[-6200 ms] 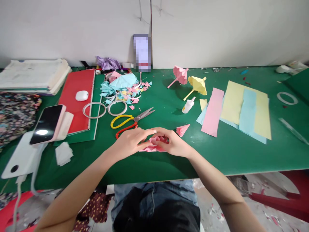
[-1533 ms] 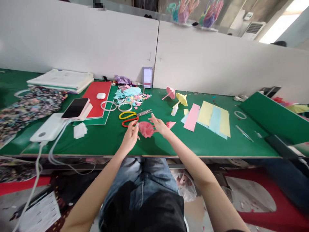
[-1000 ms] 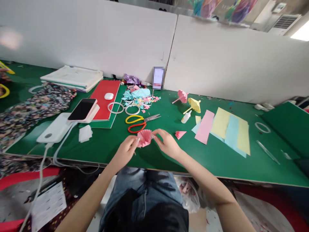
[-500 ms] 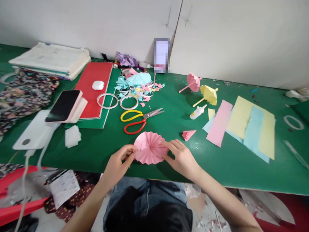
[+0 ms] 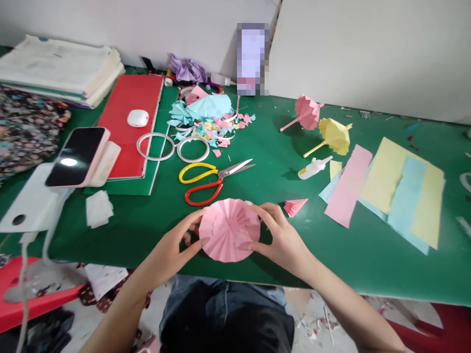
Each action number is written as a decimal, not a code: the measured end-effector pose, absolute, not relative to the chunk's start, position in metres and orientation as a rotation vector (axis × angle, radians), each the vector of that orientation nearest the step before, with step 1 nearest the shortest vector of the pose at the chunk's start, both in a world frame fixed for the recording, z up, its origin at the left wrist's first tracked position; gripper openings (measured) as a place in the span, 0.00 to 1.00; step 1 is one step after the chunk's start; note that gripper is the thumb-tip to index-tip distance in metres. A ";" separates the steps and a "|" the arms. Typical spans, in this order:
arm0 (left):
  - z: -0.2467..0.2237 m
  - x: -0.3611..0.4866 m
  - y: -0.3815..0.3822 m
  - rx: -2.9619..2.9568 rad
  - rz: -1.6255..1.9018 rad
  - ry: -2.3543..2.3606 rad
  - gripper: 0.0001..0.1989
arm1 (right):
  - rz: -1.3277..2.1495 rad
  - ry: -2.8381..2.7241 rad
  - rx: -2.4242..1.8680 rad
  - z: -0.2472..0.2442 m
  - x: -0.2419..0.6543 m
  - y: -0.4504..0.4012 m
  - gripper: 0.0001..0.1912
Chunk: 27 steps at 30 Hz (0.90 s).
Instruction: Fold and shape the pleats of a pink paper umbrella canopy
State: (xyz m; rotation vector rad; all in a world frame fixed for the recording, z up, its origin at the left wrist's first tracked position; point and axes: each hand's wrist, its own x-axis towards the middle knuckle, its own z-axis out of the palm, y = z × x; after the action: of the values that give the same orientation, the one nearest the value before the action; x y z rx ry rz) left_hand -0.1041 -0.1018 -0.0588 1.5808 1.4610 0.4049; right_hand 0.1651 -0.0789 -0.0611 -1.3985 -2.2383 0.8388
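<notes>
A pleated pink paper disc (image 5: 228, 230) is spread out above the green table's near edge, its folds fanning from the centre. My left hand (image 5: 180, 240) grips its left rim, thumb on top and fingers partly hidden behind. On the opposite rim, my right hand (image 5: 277, 235) holds the disc between thumb and fingers. Scissors (image 5: 213, 182) with one yellow and one red handle lie just beyond the disc, blades pointing right. A small folded pink paper wedge (image 5: 295, 207) rests to the right of my right hand.
Pink (image 5: 308, 112) and yellow paper umbrellas (image 5: 334, 136) lie at back right, near a glue bottle (image 5: 315, 167) and coloured paper sheets (image 5: 423, 196). Paper scraps (image 5: 209, 122), tape rolls (image 5: 193, 149), a red folder (image 5: 128, 117) and a phone (image 5: 79, 157) occupy the left.
The pink disc now looks rounder and flatter, tilted more towards me. Both hands have shifted their hold along its rim, with fingers wider apart. The camera view has moved closer.
</notes>
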 end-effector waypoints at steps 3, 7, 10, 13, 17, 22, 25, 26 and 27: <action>-0.057 -0.105 -0.097 1.513 0.365 1.421 0.27 | 0.987 -2.182 -1.382 -0.063 0.166 -0.078 0.42; -0.058 -0.104 -0.091 1.334 0.390 1.347 0.28 | 1.287 -2.034 -1.316 -0.066 0.164 -0.076 0.43; -0.057 -0.102 -0.089 1.209 0.438 1.325 0.28 | 1.581 -1.813 -1.217 -0.069 0.162 -0.075 0.40; -0.055 -0.099 -0.090 1.105 0.499 1.315 0.27 | 1.730 -1.609 -1.061 -0.070 0.161 -0.075 0.40; -0.051 -0.096 -0.092 0.972 0.641 1.319 0.26 | 1.734 -1.489 -0.886 -0.070 0.164 -0.077 0.35; -0.051 -0.092 -0.096 0.865 0.807 1.296 0.19 | 1.663 -1.454 -0.764 -0.065 0.166 -0.079 0.19; -0.052 -0.087 -0.099 0.859 0.895 1.275 0.15 | 1.674 -1.399 -0.774 -0.062 0.166 -0.080 0.22; -0.052 -0.085 -0.100 0.847 0.937 1.256 0.15 | 1.674 -1.384 -0.776 -0.062 0.166 -0.081 0.24; -0.052 -0.083 -0.102 0.823 0.987 1.234 0.15 | 1.677 -1.374 -0.774 -0.062 0.166 -0.082 0.25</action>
State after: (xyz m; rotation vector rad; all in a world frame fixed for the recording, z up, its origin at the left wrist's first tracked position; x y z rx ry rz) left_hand -0.0826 -0.1019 -0.0517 0.8229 1.2341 0.9868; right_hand 0.1657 -0.0818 -0.0620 -0.7739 -1.3744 1.6772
